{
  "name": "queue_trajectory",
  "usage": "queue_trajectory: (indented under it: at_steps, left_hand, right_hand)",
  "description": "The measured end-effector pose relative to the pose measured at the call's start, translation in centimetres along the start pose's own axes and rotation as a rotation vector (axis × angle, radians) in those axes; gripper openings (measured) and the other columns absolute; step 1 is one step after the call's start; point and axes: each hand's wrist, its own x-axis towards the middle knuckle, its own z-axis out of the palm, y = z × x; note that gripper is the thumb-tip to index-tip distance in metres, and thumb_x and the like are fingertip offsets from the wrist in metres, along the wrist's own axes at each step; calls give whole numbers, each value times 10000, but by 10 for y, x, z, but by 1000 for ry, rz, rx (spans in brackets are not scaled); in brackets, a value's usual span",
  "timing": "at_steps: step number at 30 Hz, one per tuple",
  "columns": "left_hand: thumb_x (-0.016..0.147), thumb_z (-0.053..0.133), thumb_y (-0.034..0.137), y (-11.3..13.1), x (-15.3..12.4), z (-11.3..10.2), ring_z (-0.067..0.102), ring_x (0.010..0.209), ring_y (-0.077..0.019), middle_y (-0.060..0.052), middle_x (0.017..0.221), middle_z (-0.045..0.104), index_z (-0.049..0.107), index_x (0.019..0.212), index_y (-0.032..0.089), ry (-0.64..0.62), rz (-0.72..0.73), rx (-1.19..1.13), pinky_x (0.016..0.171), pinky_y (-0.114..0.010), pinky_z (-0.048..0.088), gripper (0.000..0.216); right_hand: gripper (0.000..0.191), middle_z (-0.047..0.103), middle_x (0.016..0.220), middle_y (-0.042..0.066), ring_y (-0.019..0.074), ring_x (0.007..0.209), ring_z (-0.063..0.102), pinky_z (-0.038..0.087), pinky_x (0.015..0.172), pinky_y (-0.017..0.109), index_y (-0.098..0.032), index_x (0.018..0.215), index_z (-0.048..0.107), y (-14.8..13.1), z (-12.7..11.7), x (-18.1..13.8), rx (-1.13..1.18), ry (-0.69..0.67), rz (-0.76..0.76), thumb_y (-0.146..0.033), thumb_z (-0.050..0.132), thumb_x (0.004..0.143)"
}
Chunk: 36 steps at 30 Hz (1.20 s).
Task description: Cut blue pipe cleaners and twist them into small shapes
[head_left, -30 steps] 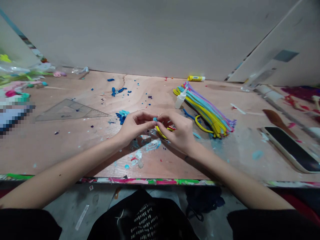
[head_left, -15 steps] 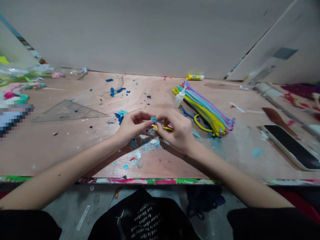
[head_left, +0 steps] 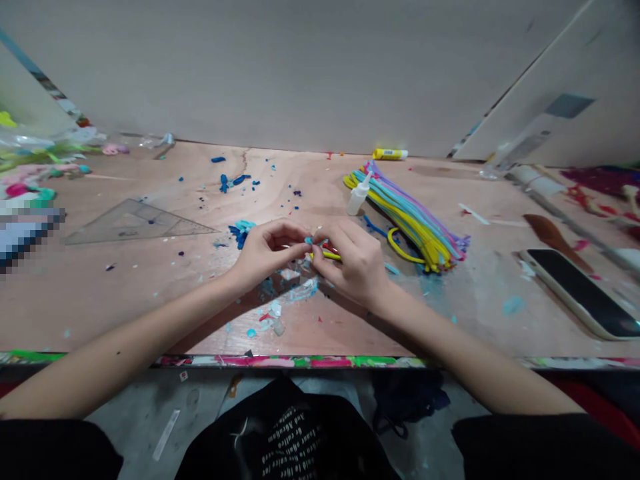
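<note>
My left hand [head_left: 267,257] and my right hand [head_left: 355,263] meet over the middle of the table. Between their fingertips is a small light-blue piece [head_left: 309,241], pinched from both sides; its exact kind is too small to tell. Under my right hand's fingers lies a yellow fuzzy stem [head_left: 330,255], with a bit of something red beside it. A small pile of blue and light-blue pieces [head_left: 242,233] lies just left of my left hand. Beyond my right hand are a white nozzle bottle [head_left: 358,197] and a bundle of coloured pipe cleaners [head_left: 413,217].
A clear set square [head_left: 143,223] lies to the left. Toward the right are a phone [head_left: 583,293] and a brown wooden tool [head_left: 553,237]. A yellow glue stick [head_left: 390,154] rests near the back panel [head_left: 300,73]. Blue scraps [head_left: 231,182] and paper bits dot the table.
The light-blue piece has turned slightly and shows less between the fingertips. My right hand's fingers have shifted a little; the arms stay nearly in place.
</note>
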Motion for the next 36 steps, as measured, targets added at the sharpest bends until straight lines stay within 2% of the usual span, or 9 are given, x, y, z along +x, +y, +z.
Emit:
queue_trajectory:
  at_steps: [7,19,23,30,36]
  left_hand:
    - [745,782,264,1,-1,0,696,764,-150,-43,858,737,689,867,163,-8,65,84,716,-285,562,184]
    - [745,772,238,0,-2,3,667,695,-122,-36,825,721,691,855,145,-10,63,84,650,-246,534,166]
    - [747,769,249,1,-3,2,664,691,-126,-36,816,718,690,860,151,-18,41,87,648,-252,536,169]
    - [758,774,291,-1,1,-1,658,636,-126,-9,760,684,656,862,163,-40,-35,17,611,-265,549,203]
    - [731,797,320,-1,3,-3,674,637,-117,-9,796,700,653,878,171,-39,-91,-28,576,-228,558,255]
  right_hand:
    - [100,704,817,51,176,735,627,466,676,301,-197,893,603,-2,3,-2,27,-5,50,-145,518,889]
    - [101,675,762,13,147,672,615,444,627,269,-206,901,570,-3,6,-4,77,2,87,-128,530,850]
    - [102,673,751,-3,129,638,608,435,602,253,-211,895,555,-5,6,-4,131,-2,154,-132,546,833]
    - [77,668,759,-8,114,645,628,478,610,231,-198,908,560,-2,4,-1,376,-68,302,-158,581,846]
    - [66,652,756,-8,110,644,609,460,606,234,-185,894,595,4,0,2,406,-95,307,-173,530,902]
